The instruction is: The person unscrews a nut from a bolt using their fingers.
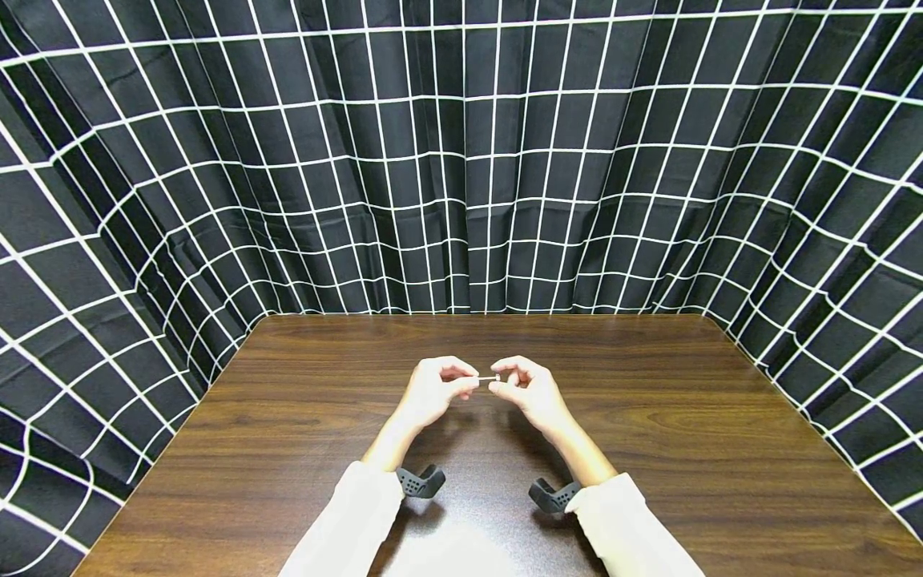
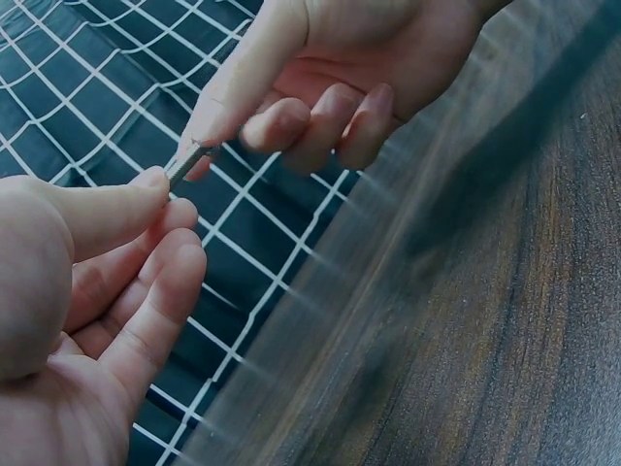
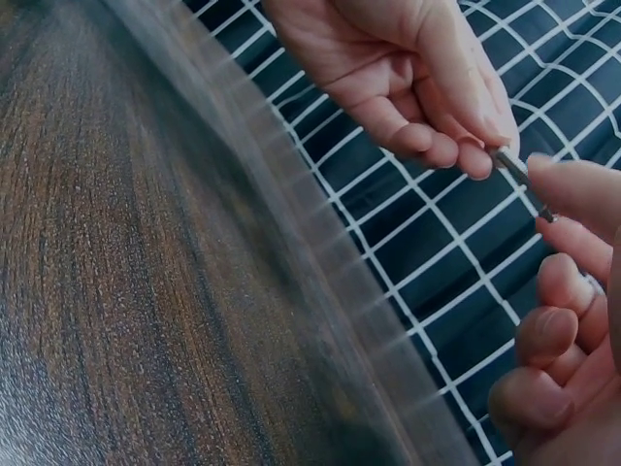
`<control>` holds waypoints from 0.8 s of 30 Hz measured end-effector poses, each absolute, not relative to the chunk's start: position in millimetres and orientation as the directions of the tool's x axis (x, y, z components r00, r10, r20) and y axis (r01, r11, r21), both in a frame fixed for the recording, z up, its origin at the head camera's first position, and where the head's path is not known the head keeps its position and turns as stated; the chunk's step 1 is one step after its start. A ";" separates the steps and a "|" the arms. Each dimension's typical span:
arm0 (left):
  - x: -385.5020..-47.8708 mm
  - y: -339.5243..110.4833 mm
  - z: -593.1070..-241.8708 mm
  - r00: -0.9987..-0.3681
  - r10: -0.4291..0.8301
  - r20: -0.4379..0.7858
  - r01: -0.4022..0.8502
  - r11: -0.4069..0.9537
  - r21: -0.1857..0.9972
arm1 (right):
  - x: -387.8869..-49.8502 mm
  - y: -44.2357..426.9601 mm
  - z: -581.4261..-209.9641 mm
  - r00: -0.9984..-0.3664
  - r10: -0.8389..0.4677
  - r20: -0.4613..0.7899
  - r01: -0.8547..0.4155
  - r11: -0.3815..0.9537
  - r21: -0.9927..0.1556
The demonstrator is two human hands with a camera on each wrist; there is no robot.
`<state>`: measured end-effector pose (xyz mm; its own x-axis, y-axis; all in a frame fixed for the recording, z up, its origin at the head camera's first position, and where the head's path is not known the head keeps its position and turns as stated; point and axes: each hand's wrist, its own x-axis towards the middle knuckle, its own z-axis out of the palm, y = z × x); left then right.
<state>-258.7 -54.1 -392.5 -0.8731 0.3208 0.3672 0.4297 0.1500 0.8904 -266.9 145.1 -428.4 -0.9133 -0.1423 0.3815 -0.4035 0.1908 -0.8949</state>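
Note:
A small, thin metal bolt (image 1: pixel 487 378) is held level above the table, its wider end toward the right. My left hand (image 1: pixel 437 390) pinches one end between thumb and index finger. My right hand (image 1: pixel 530 393) curls its thumb and index finger around the wider end. In the right wrist view, the bolt's shaft (image 3: pixel 517 173) runs from the left fingertips to the right index finger, its dark end touching that finger. Whether the right thumb presses on it is hard to tell. From the left wrist, the bolt (image 2: pixel 187 165) shows as a short grey rod between both hands.
A brown wood-grain table (image 1: pixel 288 417) spreads below the hands. Black curtains with a white grid (image 1: pixel 461 160) stand around its back and sides. Dark bands (image 1: pixel 421 482) are worn on both wrists, beside white sleeves (image 1: pixel 353 513).

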 end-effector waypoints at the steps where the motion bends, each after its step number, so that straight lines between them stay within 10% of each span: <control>1: -258.5 -54.0 -392.2 -0.872 0.320 0.369 0.431 0.149 0.890 | -266.6 144.5 -428.3 -0.918 -0.133 0.373 -0.394 0.210 -0.895; 10: -257.9 -52.9 -392.3 -0.871 0.330 0.365 0.428 0.143 0.892 | -265.4 143.1 -428.1 -0.935 -0.080 0.346 -0.350 0.384 -0.854; 24: -256.9 -53.7 -391.2 -0.861 0.333 0.385 0.449 0.139 0.883 | -244.3 137.9 -395.3 -0.950 -0.128 0.284 -0.310 0.313 -0.898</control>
